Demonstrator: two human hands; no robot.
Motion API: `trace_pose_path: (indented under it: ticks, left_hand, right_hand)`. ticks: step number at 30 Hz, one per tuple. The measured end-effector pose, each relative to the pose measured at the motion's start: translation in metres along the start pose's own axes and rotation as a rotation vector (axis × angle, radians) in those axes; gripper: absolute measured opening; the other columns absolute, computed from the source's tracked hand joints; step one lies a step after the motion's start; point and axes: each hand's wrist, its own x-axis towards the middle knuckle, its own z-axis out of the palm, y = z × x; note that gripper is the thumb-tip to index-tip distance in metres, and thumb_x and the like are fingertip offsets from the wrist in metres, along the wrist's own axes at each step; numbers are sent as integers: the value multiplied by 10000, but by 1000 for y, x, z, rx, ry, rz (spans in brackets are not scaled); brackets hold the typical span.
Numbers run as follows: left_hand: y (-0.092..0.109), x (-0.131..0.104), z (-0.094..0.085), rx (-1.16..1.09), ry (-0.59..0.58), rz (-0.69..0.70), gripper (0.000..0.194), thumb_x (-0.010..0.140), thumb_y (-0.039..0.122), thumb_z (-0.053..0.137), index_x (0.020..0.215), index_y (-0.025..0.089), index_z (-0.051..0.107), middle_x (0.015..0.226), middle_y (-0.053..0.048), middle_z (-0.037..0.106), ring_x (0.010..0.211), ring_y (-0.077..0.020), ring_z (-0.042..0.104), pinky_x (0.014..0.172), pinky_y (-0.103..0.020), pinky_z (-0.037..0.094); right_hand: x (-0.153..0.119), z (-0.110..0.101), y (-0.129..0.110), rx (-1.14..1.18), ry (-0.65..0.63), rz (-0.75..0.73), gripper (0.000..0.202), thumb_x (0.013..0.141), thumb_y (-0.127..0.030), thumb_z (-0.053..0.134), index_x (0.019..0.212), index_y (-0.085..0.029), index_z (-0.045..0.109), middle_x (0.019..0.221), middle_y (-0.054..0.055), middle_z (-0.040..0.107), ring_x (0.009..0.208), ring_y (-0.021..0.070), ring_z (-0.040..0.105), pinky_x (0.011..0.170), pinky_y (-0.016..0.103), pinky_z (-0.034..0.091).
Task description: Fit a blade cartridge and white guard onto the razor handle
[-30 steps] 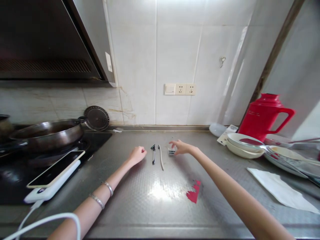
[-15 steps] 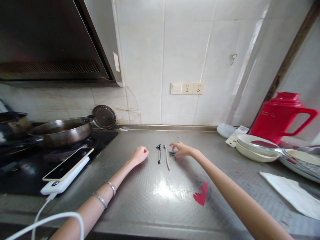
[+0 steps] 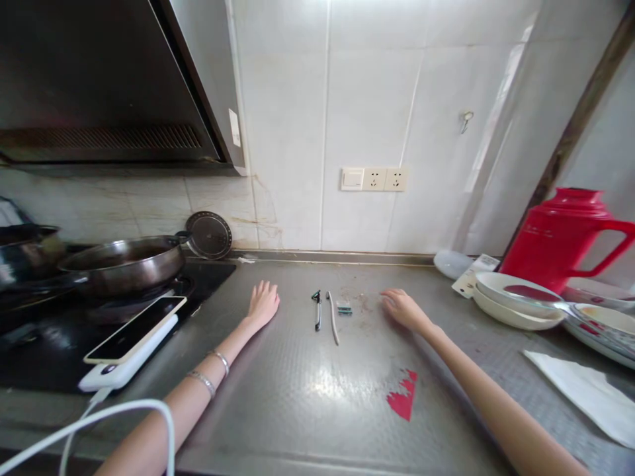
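Note:
My left hand [image 3: 264,303] lies palm down on the steel counter, fingers stretched out, with nothing in it. To its right is a thin black-and-silver piece that looks like a razor [image 3: 317,311], its wider end away from me. Beside that lies a slim, slightly curved whitish stick [image 3: 333,318]. A small teal-and-clear rectangular piece [image 3: 344,309] sits just right of the stick; its kind is too small to make out. My right hand [image 3: 403,309] rests flat on the counter further right, fingers extended and touching none of these pieces.
A torn red patch [image 3: 403,396] is on the counter nearer me. On the left, a phone [image 3: 136,329] lies on a white power bank with a cable, by a pan [image 3: 126,266] on the stove. Bowls [image 3: 518,314], a red thermos [image 3: 560,238] and white paper [image 3: 585,393] are right.
My right hand has moved right, away from the small teal piece, and now lies flat. My left hand has shifted left and its curled fingers have spread out.

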Motion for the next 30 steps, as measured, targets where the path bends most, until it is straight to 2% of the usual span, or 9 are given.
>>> trace_pose_path:
  ticks: [2,5,10,15,24,30]
  left_hand:
    - [-6,2,6,24,-11,-39,388,858,259,347,1168,100,518,1300,-176,456,1248,-305,333,1008,-441,235]
    - [-10,4,11,19,-32,-71,419,862,285,340,1204,108,504,1320,-172,442,1259,-317,323,1011,-462,231]
    - [-13,3,13,-43,-83,-108,403,868,300,319,1169,136,532,1269,-153,501,1234,-304,364,996,-482,253]
    - [-17,2,12,-112,-131,-105,367,866,283,317,1104,139,556,1180,-143,562,1131,-255,475,935,-403,348]
    - [-19,-1,12,-162,-181,-110,385,861,283,351,1161,126,532,1284,-169,479,1211,-265,408,979,-380,302]
    - [-21,0,13,-165,-181,-95,389,858,289,358,1167,128,531,1283,-162,484,1217,-263,405,988,-382,301]
  right_hand:
    - [-10,6,15,-37,56,20,329,823,-225,394,1037,-134,627,1110,138,607,1099,249,501,949,366,374]
    - [-20,11,25,-59,88,68,333,835,-250,382,1020,-146,638,1138,141,595,1133,258,481,974,389,355]
    - [-26,12,23,-20,15,105,359,840,-270,359,1045,-161,633,1138,124,603,1127,238,497,961,367,370]
    - [-27,11,22,-22,-24,114,399,843,-304,345,1063,-133,630,1176,142,580,1126,236,502,951,354,380]
    - [-27,17,30,-27,-49,118,401,836,-310,347,1077,-153,627,1188,125,575,1133,227,500,953,341,378]
    - [-27,15,27,-21,-51,121,408,837,-312,343,1083,-147,623,1192,129,572,1139,224,496,959,339,373]
